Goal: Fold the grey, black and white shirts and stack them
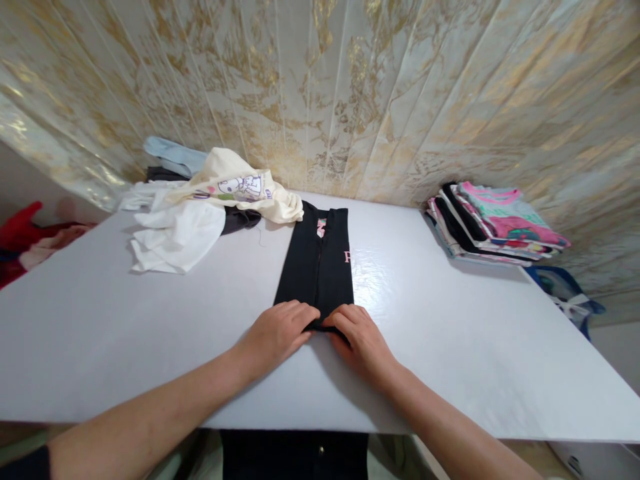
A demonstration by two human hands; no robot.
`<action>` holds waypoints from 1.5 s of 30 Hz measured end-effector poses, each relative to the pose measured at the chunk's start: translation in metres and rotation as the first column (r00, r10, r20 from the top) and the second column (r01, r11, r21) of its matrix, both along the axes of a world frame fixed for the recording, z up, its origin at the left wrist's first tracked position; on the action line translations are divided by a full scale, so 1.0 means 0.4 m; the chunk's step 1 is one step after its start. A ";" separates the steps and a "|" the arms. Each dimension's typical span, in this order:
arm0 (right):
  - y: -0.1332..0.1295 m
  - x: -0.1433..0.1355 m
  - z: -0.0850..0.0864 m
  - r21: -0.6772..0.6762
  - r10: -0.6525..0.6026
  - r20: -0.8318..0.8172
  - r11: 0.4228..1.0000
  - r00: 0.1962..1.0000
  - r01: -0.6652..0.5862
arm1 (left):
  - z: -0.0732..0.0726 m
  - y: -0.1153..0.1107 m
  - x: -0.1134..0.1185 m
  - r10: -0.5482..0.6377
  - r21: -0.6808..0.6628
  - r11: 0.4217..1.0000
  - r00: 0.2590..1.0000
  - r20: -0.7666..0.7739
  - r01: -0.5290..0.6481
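Note:
A black garment (320,267) lies on the white table as a long narrow strip, its two sides folded in to meet along the middle. A pink letter shows at its right edge and a bit of pink print near its far end. My left hand (285,330) grips the left part of its near edge, fingers on top and thumb below. On the right part of the same edge, my right hand (357,337) is closed in the same way. The near edge is slightly raised between both hands.
Left of the garment's far end is a loose heap with a cream printed shirt (240,187) and a white cloth (177,233). A stack of folded clothes (495,223) stands at the back right. Red cloth (25,233) lies beyond the table's left edge. A gold-patterned curtain (320,87) hangs behind.

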State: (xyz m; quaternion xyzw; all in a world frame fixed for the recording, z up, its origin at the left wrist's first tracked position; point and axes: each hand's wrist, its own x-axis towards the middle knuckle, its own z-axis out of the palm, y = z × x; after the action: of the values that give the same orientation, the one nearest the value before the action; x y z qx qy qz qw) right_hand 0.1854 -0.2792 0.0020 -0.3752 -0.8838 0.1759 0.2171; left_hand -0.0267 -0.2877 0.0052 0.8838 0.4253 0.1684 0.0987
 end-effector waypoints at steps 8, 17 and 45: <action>-0.002 0.005 0.000 0.026 -0.004 -0.094 1.000 0.996 0.006 | 0.002 0.005 -0.003 -0.003 -0.054 0.999 0.999 0.046 0.006; -0.004 0.004 -0.005 0.031 -0.004 -0.139 0.999 0.990 0.008 | -0.006 0.009 -0.005 -0.057 0.034 0.998 0.998 0.000 0.057; -0.082 0.036 0.114 -0.373 0.194 -0.018 0.909 0.981 -0.187 | 0.101 -0.100 0.012 -0.219 -0.300 0.928 0.975 0.036 0.220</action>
State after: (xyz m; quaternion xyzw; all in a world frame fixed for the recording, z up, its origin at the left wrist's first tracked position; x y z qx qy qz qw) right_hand 0.1997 -0.3120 0.0474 -0.3233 -0.8687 0.3572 0.1149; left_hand -0.0219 -0.3277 0.0457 0.9001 0.3444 0.0902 0.2512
